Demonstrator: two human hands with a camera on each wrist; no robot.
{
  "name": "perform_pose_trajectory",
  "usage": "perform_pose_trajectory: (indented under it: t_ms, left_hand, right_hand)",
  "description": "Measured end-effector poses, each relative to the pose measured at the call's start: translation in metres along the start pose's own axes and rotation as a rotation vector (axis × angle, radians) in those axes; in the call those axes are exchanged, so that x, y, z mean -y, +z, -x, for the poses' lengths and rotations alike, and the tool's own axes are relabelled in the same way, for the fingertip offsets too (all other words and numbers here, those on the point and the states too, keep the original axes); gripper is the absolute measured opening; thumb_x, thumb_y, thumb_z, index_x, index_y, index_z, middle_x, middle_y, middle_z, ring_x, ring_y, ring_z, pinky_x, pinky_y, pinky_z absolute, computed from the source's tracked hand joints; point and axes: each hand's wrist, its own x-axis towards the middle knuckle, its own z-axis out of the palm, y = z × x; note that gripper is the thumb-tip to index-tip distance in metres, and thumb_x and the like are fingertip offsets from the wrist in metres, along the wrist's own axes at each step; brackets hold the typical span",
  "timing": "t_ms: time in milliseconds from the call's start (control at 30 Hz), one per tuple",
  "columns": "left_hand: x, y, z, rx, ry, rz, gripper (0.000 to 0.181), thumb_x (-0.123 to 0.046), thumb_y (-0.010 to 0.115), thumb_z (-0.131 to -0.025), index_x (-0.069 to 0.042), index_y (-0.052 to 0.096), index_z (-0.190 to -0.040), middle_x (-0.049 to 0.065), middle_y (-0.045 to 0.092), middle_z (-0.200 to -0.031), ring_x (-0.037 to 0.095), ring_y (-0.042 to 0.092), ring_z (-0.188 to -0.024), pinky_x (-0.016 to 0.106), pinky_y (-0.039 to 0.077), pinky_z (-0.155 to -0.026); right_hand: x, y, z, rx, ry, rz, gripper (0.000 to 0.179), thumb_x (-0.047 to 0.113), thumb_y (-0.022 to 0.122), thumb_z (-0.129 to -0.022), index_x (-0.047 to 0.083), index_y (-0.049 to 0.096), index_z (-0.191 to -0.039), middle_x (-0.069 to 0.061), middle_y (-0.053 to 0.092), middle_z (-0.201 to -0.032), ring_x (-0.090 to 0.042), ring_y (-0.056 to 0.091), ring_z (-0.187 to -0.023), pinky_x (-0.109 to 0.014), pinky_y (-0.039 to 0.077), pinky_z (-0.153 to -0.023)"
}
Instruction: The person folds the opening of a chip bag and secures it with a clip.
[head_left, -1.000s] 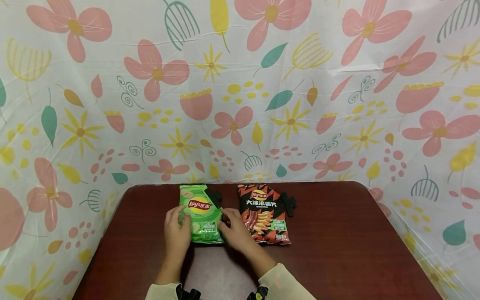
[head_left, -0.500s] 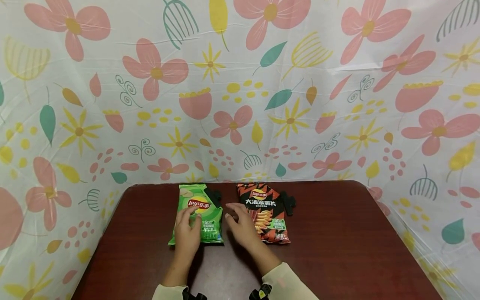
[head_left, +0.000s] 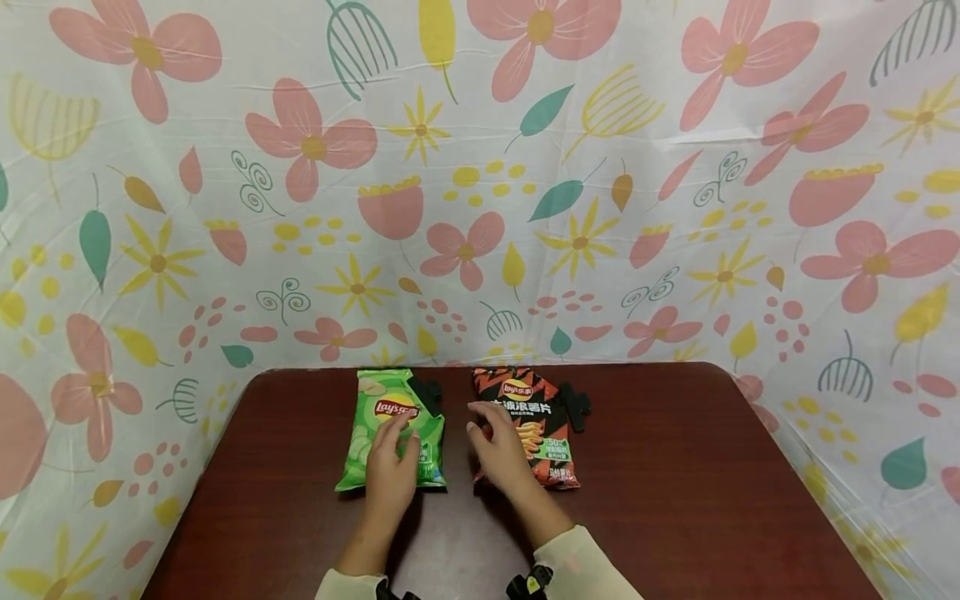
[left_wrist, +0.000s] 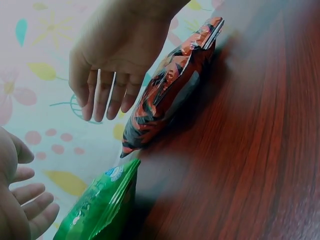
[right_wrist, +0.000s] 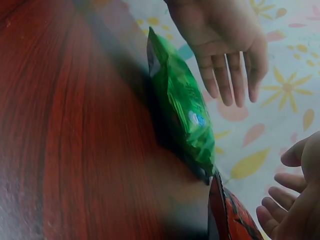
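A green Lay's chip bag [head_left: 393, 406] lies face up toward the back of the table, with a red and black Lay's chip bag [head_left: 542, 429] lying to its right. My left hand [head_left: 392, 467], fingers relaxed, is over the lower right of the green bag and hides part of its front. Over the left side of the red and black bag is my right hand [head_left: 504, 450], its fingers loosely bent and gripping nothing. Both wrist views show the palms raised above the bags; in the right wrist view a gap shows between my left hand [right_wrist: 227, 45] and the green bag [right_wrist: 182, 100].
A black cross-shaped piece [head_left: 576, 406] sits by the upper right of the red and black bag; another black piece [head_left: 429, 393] is beside the green bag. The dark red wooden table [head_left: 675, 500] ends at a flower-print cloth [head_left: 480, 208] hanging behind and around it.
My hands have let go of the green bag's two sides and shifted right. The left now overlaps the bag's lower right, the right overlaps the red and black bag. Both bags stay put.
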Motion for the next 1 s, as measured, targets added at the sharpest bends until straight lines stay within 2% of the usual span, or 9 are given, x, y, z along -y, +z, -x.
perform_pose_trajectory:
  t_ms: [133,333,533,600,700,767,833,933,1000]
  left_hand:
    - [-0.003,0.005,0.002,0.013,0.006,0.013,0.039,-0.020,0.059,-0.103,-0.021,0.059,-0.142,0.004,0.055,-0.145,0.024,0.064,-0.116,0.041,0.055,-0.091]
    - [-0.006,0.012,0.006,0.051,-0.011,0.030,0.041,-0.019,0.058,-0.103,-0.020,0.057,-0.144,0.005,0.055,-0.145,0.027,0.062,-0.121,0.043,0.054,-0.094]
    - [-0.005,0.018,0.009,0.084,-0.018,0.017,0.043,-0.020,0.058,-0.103,-0.017,0.054,-0.146,0.008,0.052,-0.148,0.030,0.062,-0.122,0.046,0.056,-0.092]
    - [-0.004,0.021,0.010,0.084,-0.003,0.010,0.043,-0.019,0.058,-0.103,-0.016,0.055,-0.146,0.010,0.052,-0.148,0.031,0.062,-0.123,0.047,0.056,-0.094]
    - [-0.003,0.024,0.010,0.083,0.003,0.023,0.041,-0.018,0.059,-0.103,-0.016,0.057,-0.144,0.011,0.053,-0.148,0.030,0.060,-0.125,0.047,0.054,-0.099]
    - [-0.004,0.026,0.010,0.087,0.003,0.034,0.041,-0.018,0.060,-0.103,-0.017,0.057,-0.144,0.011,0.053,-0.148,0.029,0.059,-0.127,0.046,0.052,-0.102]
    - [-0.004,0.028,0.010,0.092,0.002,0.044,0.041,-0.019,0.060,-0.103,-0.017,0.057,-0.144,0.011,0.053,-0.148,0.029,0.058,-0.129,0.046,0.051,-0.104]
    - [-0.005,0.031,0.010,0.095,0.013,0.053,0.042,-0.019,0.060,-0.103,-0.014,0.057,-0.144,0.013,0.054,-0.146,0.031,0.059,-0.128,0.047,0.051,-0.104]
    - [-0.006,0.034,0.011,0.098,0.021,0.060,0.042,-0.018,0.060,-0.102,-0.012,0.057,-0.144,0.014,0.055,-0.144,0.033,0.059,-0.128,0.047,0.051,-0.104]
  right_hand:
    - [-0.003,-0.004,0.000,-0.015,0.010,0.000,0.034,0.023,0.055,-0.105,0.020,0.060,-0.138,-0.007,0.050,-0.148,-0.016,0.053,-0.083,-0.028,0.044,-0.061]
    - [-0.008,-0.007,0.001,-0.050,0.011,0.005,0.034,0.019,0.056,-0.104,0.017,0.060,-0.138,-0.011,0.048,-0.148,-0.022,0.055,-0.099,-0.033,0.044,-0.073]
    - [-0.013,-0.013,-0.001,-0.089,0.016,-0.003,0.035,0.018,0.057,-0.104,0.012,0.060,-0.138,-0.009,0.050,-0.145,-0.031,0.053,-0.128,-0.045,0.045,-0.092]
    - [-0.014,-0.014,-0.001,-0.097,0.028,-0.008,0.036,0.017,0.057,-0.103,0.011,0.060,-0.139,-0.009,0.049,-0.145,-0.036,0.060,-0.115,-0.047,0.048,-0.087]
    - [-0.015,-0.017,-0.002,-0.107,0.042,-0.002,0.036,0.017,0.057,-0.103,0.011,0.060,-0.139,-0.010,0.049,-0.145,-0.036,0.060,-0.111,-0.043,0.048,-0.084]
    - [-0.015,-0.018,-0.002,-0.102,0.053,-0.017,0.037,0.016,0.057,-0.103,0.011,0.060,-0.139,-0.012,0.047,-0.147,-0.040,0.062,-0.096,-0.044,0.050,-0.077]
    - [-0.015,-0.019,-0.002,-0.107,0.057,-0.009,0.036,0.017,0.057,-0.103,0.012,0.060,-0.139,-0.012,0.047,-0.148,-0.033,0.060,-0.106,-0.039,0.048,-0.081]
    - [-0.017,-0.022,-0.001,-0.111,0.076,-0.021,0.037,0.017,0.056,-0.103,0.011,0.059,-0.139,-0.012,0.045,-0.149,-0.028,0.060,-0.089,-0.036,0.047,-0.071]
    - [-0.018,-0.024,-0.001,-0.118,0.093,-0.032,0.036,0.018,0.056,-0.104,0.011,0.059,-0.139,-0.011,0.044,-0.149,-0.020,0.059,-0.088,-0.033,0.046,-0.070]
